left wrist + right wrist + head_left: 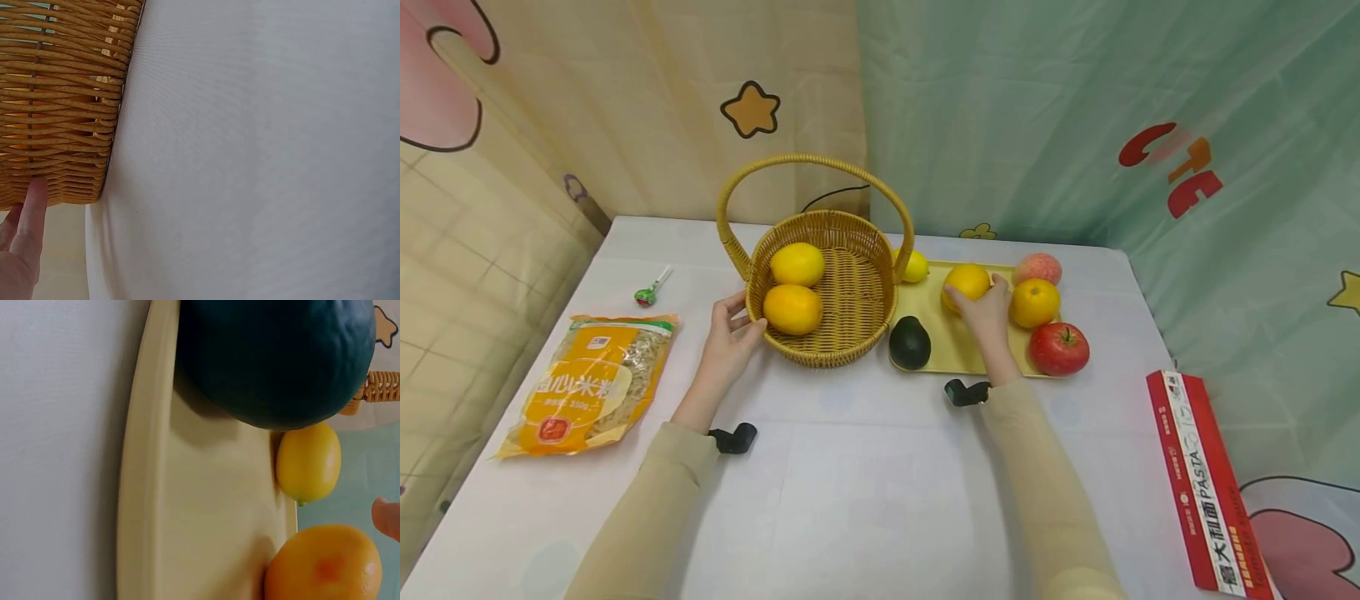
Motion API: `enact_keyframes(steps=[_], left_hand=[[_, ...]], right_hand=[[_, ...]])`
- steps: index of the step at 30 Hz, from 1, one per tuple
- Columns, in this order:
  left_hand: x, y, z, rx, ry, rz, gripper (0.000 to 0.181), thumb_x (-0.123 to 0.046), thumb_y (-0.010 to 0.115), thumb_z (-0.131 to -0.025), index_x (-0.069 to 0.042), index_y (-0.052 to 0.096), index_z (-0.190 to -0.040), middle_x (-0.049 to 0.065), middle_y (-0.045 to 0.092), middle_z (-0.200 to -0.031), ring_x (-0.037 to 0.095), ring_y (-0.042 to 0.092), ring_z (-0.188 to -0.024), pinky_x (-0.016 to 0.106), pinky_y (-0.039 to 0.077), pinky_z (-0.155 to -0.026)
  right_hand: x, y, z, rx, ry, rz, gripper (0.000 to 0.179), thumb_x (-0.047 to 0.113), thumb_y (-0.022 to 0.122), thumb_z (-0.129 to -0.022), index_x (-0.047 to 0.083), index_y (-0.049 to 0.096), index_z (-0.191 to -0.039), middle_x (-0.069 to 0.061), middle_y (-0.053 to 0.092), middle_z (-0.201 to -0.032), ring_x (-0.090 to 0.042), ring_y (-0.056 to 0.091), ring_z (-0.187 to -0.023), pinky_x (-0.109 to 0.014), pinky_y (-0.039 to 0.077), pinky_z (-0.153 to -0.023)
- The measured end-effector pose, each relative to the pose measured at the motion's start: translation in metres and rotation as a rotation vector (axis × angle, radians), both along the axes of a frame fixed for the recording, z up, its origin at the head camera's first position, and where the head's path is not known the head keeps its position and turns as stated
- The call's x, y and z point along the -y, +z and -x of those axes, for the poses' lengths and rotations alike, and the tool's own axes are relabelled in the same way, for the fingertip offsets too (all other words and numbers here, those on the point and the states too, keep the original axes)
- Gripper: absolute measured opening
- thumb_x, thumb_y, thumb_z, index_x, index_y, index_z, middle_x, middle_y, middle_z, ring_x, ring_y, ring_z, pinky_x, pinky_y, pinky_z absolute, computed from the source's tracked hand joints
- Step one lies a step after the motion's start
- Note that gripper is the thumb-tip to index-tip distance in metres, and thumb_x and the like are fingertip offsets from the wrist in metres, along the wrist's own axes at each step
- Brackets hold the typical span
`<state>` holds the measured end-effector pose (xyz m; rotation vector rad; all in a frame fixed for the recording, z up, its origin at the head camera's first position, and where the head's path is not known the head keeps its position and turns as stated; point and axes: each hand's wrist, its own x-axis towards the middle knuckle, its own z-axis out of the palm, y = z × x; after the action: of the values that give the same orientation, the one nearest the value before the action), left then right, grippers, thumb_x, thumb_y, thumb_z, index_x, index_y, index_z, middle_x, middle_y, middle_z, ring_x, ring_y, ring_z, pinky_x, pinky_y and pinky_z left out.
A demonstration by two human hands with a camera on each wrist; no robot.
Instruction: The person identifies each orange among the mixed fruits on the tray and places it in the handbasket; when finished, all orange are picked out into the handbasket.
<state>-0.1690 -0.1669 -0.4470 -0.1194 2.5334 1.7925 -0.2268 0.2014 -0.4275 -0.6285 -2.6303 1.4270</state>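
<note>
My left hand rests on the left side of a wicker basket, its extended fingers against the woven wall. Inside the basket lie a lemon-shaped yellow fruit and an orange-yellow fruit. Over a yellow tray, my right hand spreads its thumb and fingers about an orange. In the right wrist view a fingertip stays apart from that orange. Nearby on the tray are a dark avocado and a lemon.
On the tray's right side sit a second orange, a peach and a red tomato. A noodle bag and a lollipop lie at left, a red pasta box at right. The basket's tall handle arches overhead.
</note>
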Motion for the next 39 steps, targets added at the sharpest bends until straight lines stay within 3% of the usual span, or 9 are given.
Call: enact_keyframes(steps=[8, 18, 25, 33, 39], left_hand=[[0.001, -0.002, 0.001, -0.013, -0.002, 0.004, 0.065, -0.024, 0.052, -0.100, -0.010, 0.018, -0.153, 0.015, 0.027, -0.159, 0.034, 0.041, -0.136, 0.042, 0.048, -0.103], [0.000, -0.002, 0.003, -0.016, 0.012, 0.008, 0.063, -0.021, 0.052, -0.099, -0.007, 0.020, -0.152, 0.016, 0.029, -0.157, 0.034, 0.043, -0.134, 0.040, 0.049, -0.103], [-0.001, -0.004, 0.004, -0.019, 0.018, 0.001, 0.062, -0.018, 0.052, -0.099, -0.007, 0.021, -0.152, 0.018, 0.029, -0.157, 0.035, 0.043, -0.134, 0.047, 0.047, -0.105], [-0.001, -0.005, 0.003, -0.016, 0.014, -0.005, 0.063, -0.019, 0.052, -0.099, -0.007, 0.020, -0.152, 0.018, 0.029, -0.157, 0.035, 0.043, -0.134, 0.047, 0.046, -0.105], [-0.001, -0.002, 0.002, -0.014, 0.021, -0.012, 0.064, -0.021, 0.052, -0.099, -0.007, 0.019, -0.152, 0.017, 0.028, -0.158, 0.035, 0.042, -0.135, 0.049, 0.044, -0.107]], right_hand=[[0.002, -0.004, 0.007, 0.073, -0.024, 0.015, 0.094, 0.042, 0.068, -0.088, 0.000, 0.015, -0.152, -0.025, 0.026, -0.151, -0.036, 0.035, -0.135, -0.042, 0.029, -0.120], [-0.001, -0.003, 0.009, 0.004, -0.058, 0.065, 0.078, 0.026, 0.072, -0.084, -0.003, 0.031, -0.144, -0.024, 0.040, -0.143, -0.034, 0.042, -0.129, -0.040, 0.034, -0.116], [-0.006, -0.003, 0.006, 0.021, -0.042, 0.109, 0.078, 0.025, 0.069, -0.086, -0.001, 0.029, -0.146, -0.023, 0.039, -0.147, -0.033, 0.042, -0.130, -0.039, 0.033, -0.117], [-0.009, 0.004, -0.010, 0.012, 0.006, 0.159, 0.076, 0.025, 0.069, -0.084, 0.002, 0.032, -0.147, -0.018, 0.037, -0.152, -0.030, 0.037, -0.136, -0.037, 0.031, -0.119], [-0.004, 0.031, -0.032, -0.050, 0.157, 0.191, 0.075, 0.022, 0.071, -0.085, 0.005, 0.032, -0.147, -0.013, 0.037, -0.154, -0.032, 0.040, -0.134, -0.042, 0.039, -0.114]])
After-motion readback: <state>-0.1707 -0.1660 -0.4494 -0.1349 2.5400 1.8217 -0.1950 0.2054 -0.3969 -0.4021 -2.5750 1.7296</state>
